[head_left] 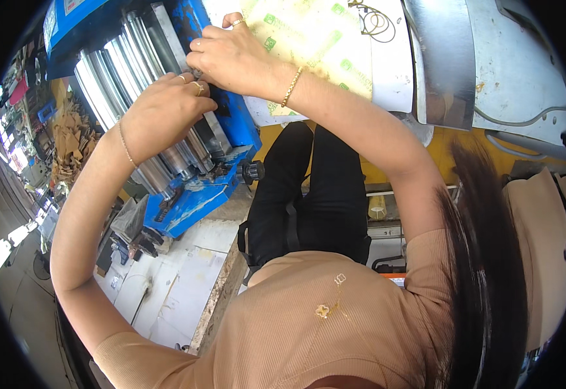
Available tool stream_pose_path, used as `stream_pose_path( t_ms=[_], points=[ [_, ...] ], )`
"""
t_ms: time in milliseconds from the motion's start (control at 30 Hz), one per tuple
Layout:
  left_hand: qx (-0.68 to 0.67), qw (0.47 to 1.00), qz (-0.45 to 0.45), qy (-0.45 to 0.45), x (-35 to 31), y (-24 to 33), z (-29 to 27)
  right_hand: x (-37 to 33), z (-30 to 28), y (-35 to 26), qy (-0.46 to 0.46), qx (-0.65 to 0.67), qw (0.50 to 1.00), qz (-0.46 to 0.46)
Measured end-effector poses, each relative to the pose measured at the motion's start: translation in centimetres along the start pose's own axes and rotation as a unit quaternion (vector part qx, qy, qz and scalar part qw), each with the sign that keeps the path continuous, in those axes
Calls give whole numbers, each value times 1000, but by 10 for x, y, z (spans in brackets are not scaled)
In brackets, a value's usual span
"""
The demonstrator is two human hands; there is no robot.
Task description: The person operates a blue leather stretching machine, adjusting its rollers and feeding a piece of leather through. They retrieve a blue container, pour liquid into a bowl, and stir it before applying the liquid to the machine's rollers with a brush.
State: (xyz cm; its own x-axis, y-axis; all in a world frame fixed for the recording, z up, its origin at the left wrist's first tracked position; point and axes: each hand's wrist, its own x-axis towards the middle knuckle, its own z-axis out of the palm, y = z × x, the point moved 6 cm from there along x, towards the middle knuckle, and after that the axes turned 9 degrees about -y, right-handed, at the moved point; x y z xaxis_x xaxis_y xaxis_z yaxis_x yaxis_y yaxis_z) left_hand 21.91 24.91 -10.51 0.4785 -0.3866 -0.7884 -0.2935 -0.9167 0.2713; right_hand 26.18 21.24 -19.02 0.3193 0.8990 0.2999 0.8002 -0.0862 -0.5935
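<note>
A blue machine with several shiny steel rollers stands in front of me, left of the middle. My left hand reaches over the rollers, its fingers bent and drawn together near a flat metal bar. Just beyond it, my right hand is at the bar's right side, thumb and forefinger pressed together and the little finger raised. The two hands almost touch. Whatever lies between the fingers is hidden by the hands.
Right of the machine lies a pale yellow sheet with green print, a thin dark cord at its far edge. Further right is a curved metal plate. A black knob juts from the machine. Brown scraps are piled at left.
</note>
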Motion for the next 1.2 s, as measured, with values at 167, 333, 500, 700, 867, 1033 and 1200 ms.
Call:
stream_pose_path(
  t_ms=[167,333,500,700,867,1033,1200],
  points=[
    [126,991,30,39,5,5,5,-5,-1,2,39,-12,999,27],
    [204,978,37,20,10,16,15,-6,1,5,-9,37,999,2],
    [221,974,52,-5,7,18,22,-6,-4,5,20,36,999,19],
    [225,974,31,5,6,19,30,-9,-2,4,0,82,997,10],
    [244,969,20,-9,7,20,34,-7,1,5,-26,87,995,39],
    [235,972,11,-12,6,21,33,-11,-1,4,18,111,994,16],
    [229,973,-2,-19,5,24,35,-10,3,4,0,136,989,63]
  ],
)
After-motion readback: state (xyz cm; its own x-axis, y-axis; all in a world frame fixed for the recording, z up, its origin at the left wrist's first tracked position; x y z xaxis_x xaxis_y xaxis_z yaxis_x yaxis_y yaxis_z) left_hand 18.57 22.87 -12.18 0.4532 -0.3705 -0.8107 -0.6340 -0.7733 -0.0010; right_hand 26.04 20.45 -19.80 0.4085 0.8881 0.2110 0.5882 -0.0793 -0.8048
